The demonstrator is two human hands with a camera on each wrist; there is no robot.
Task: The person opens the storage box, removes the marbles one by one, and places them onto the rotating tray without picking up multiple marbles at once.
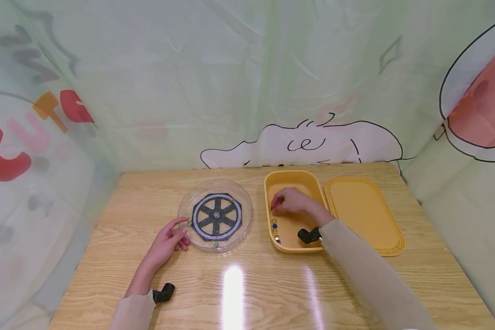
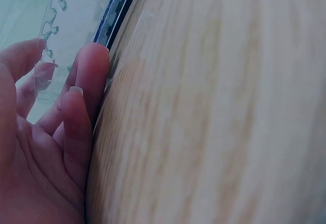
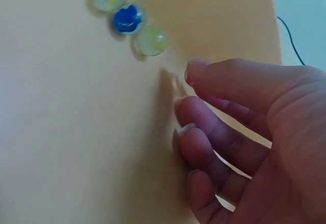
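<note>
My left hand [image 1: 170, 239] rests at the near-left rim of a clear round dish [image 1: 247, 229], index finger reaching over the edge, other fingers loosely bent outside. Inside the dish lies a dark spoked wheel [image 1: 217, 215] with a pale ring. A green marble [image 1: 216, 244] sits near the dish's front wall, others by the left wall. My right hand [image 1: 290, 201] is inside a yellow box [image 1: 295, 250], fingers loosely curled, a gap between thumb and index fingertip. Nothing shows in that gap. Beside it a blue marble [image 3: 128, 19] and yellow-green marble [image 3: 152, 40] lie in a row.
A yellow lid [image 1: 365, 215] lies flat to the right of the box on the wooden table [image 1: 272, 293]. A printed curtain [image 1: 231, 91] hangs along the back and sides. Black wrist cameras [image 1: 163, 293] sit on both wrists.
</note>
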